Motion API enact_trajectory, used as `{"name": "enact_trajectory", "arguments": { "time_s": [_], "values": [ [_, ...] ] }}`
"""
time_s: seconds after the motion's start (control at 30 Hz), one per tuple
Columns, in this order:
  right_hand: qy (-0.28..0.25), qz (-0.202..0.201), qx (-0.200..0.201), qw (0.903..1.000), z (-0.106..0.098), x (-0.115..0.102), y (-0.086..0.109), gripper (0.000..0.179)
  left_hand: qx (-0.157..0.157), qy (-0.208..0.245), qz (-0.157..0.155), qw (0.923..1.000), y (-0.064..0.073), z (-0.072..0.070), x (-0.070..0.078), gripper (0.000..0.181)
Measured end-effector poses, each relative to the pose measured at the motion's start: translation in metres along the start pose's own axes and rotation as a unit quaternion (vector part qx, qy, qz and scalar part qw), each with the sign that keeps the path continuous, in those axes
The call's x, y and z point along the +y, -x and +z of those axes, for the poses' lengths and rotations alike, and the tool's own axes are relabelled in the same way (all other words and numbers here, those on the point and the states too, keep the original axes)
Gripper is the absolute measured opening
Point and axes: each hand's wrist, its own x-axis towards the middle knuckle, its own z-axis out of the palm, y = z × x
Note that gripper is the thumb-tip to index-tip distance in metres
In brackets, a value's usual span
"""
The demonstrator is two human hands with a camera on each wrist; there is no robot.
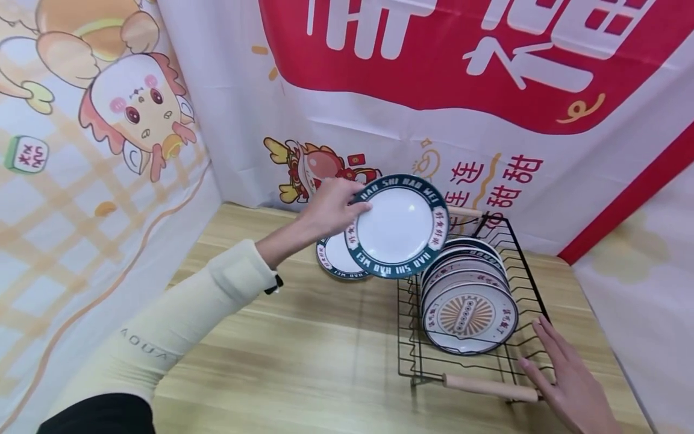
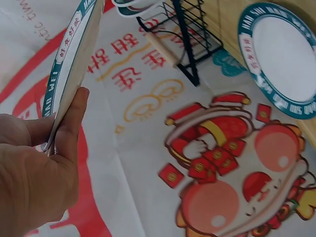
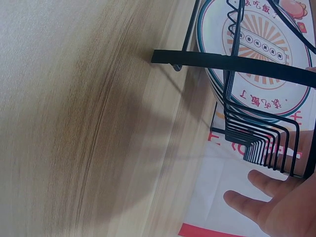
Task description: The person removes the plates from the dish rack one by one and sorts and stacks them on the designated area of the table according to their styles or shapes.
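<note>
My left hand (image 1: 335, 208) pinches a plate (image 1: 398, 226) by its left edge, thumb on the face and fingers behind. The plate has a white centre and a dark green lettered rim, and is held tilted up beside the rack's left side. Partly hidden below it, a similar green-rimmed plate (image 2: 281, 59) lies on the table. Several plates (image 1: 470, 319) stand in a row in the black wire dish rack (image 1: 528, 271); the front one carries an orange sunburst. At the rack's front right corner rests my right hand (image 1: 577, 383), fingers extended along the wires.
The rack has wooden handles, one at the front (image 1: 490, 387) and one at the back (image 1: 461, 211). Behind the wooden table (image 1: 303, 349) hangs a red and white printed cloth (image 1: 233, 108); another patterned cloth (image 1: 54, 199) covers the left side.
</note>
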Motion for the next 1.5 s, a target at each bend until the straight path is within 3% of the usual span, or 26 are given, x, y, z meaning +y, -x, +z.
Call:
{"name": "enact_trajectory", "arguments": {
  "time_s": [0.23,0.37,0.63,0.77,0.93,1.13,1.5],
  "values": [
    [-0.004,-0.017,0.018,0.9997,-0.001,0.002,-0.001,0.084,0.004,-0.020,-0.053,0.9984,0.006,-0.019,-0.041,0.019],
    [-0.011,-0.022,0.025,0.9994,0.001,0.002,0.000,0.084,0.005,-0.002,-0.083,0.9965,0.011,-0.025,-0.067,0.030],
    [-0.014,-0.022,0.027,0.9993,0.002,0.001,-0.001,0.083,0.006,0.047,-0.143,0.9886,0.015,-0.025,-0.115,0.028],
    [-0.019,-0.024,0.030,0.9991,0.002,0.000,-0.001,0.082,0.006,0.059,-0.174,0.9829,0.015,-0.017,-0.134,0.025],
    [-0.018,-0.022,0.034,0.9990,0.002,-0.002,0.000,0.082,-0.004,0.107,-0.209,0.9720,0.012,-0.002,-0.152,0.032],
    [-0.028,-0.032,0.047,0.9980,0.001,-0.004,-0.001,0.083,-0.010,0.137,-0.241,0.9609,0.007,0.014,-0.163,0.031],
    [-0.025,-0.025,0.042,0.9985,0.002,-0.003,0.000,0.083,0.006,0.153,-0.257,0.9542,-0.004,0.045,-0.178,0.026]
  ]
}}
